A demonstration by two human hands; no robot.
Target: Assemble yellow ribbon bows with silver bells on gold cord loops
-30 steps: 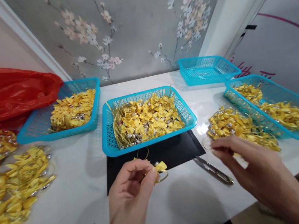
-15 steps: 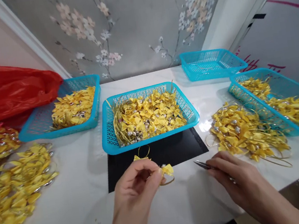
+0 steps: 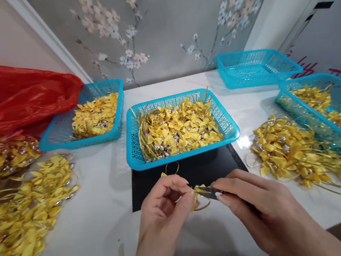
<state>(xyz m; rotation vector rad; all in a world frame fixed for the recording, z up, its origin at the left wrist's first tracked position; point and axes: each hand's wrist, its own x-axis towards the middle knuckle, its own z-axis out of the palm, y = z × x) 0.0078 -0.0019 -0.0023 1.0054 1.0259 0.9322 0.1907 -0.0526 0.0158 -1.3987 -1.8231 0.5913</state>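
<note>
My left hand pinches a yellow ribbon bow between thumb and fingertips, above the front edge of a black mat. A loop of gold cord hangs from the bow. My right hand is closed on dark metal tweezers, whose tips touch the bow just right of my left fingertips. Another bit of yellow ribbon with a gold loop shows behind my left hand, partly hidden by it. Ahead stands a blue basket of yellow bows with silver beads and gold cords.
More bows lie in a pile at right, beside a blue basket partly filled with them. Another blue basket stands behind. At left are a bow-filled basket, a red plastic bag and heaped bows.
My right hand has moved left, bringing the tweezers from beside the pile to the bow in my left hand. The camera view has shifted slightly left.
</note>
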